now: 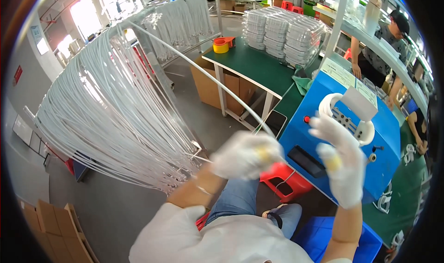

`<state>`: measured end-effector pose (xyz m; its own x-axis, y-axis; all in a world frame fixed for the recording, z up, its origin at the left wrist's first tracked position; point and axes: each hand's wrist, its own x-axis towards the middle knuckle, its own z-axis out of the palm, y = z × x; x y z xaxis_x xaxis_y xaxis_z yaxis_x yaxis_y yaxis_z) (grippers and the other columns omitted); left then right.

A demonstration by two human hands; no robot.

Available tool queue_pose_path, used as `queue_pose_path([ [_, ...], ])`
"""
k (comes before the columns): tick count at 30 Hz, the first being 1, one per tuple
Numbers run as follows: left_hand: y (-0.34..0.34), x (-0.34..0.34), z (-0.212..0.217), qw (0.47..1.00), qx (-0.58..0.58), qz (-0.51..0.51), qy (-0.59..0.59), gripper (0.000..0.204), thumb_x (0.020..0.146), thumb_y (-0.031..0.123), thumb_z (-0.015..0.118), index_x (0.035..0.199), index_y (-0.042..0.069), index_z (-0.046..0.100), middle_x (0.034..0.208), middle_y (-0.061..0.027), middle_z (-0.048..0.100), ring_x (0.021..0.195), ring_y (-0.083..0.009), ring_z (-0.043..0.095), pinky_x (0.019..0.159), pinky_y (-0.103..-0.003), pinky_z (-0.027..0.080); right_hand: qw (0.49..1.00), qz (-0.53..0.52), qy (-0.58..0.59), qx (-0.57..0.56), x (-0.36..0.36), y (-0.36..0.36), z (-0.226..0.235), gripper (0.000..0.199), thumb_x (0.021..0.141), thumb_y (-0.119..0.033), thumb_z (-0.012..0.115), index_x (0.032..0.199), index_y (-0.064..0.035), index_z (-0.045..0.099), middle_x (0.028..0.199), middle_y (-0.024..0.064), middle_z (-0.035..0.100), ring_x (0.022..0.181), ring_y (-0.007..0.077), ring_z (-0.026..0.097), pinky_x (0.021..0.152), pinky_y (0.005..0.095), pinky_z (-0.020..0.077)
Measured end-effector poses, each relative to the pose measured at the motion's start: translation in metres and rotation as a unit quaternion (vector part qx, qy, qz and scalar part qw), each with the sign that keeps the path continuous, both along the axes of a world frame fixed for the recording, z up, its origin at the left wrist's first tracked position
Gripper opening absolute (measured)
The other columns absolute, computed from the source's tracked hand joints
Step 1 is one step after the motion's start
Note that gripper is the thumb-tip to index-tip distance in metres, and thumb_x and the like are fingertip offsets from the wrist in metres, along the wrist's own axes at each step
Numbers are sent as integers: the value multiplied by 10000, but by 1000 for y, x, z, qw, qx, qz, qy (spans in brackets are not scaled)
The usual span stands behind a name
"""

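Observation:
My left hand (249, 155), in a white glove with a yellow patch, is closed round a white cable (217, 81). The cable stretches from the top of the hanging rack down to this hand, which is smeared by motion. My right hand (341, 163), gloved the same way, is raised in front of a blue machine (289, 136) with its fingers apart and nothing between them. On top of the machine, a white cable coil (327, 105) sits around a slotted metal fixture (344, 120), partly under a grey plate (360, 103).
Many white cables (106, 110) hang on a rack at left. A green table (249, 68) bears yellow tape (221, 45) and stacked clear trays (282, 31). A red stool (289, 184) and a blue bin (314, 235) stand near me. A co-worker (384, 45) is at far right.

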<state>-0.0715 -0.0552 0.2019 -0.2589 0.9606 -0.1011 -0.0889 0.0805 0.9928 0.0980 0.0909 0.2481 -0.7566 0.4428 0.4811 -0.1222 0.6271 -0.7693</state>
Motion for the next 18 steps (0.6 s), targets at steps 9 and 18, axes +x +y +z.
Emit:
queue_pose_path([
  [9, 70, 161, -126, 831, 248, -422, 266, 177, 761, 257, 604, 862, 164, 716, 771, -55, 676, 749, -242, 643, 653, -387, 480, 952, 67, -119, -275, 19, -16, 17, 378, 854, -254, 588, 1063, 57, 640, 588, -16, 509, 477, 36, 395, 431, 188, 257],
  [18, 43, 36, 20, 866, 456, -119, -166, 244, 830, 156, 663, 764, -73, 611, 632, -115, 595, 472, -133, 527, 409, -251, 417, 927, 6, 150, -343, 240, 65, -51, 430, 944, -245, 502, 1227, 77, 468, 573, 71, 508, 337, 64, 338, 330, 202, 261],
])
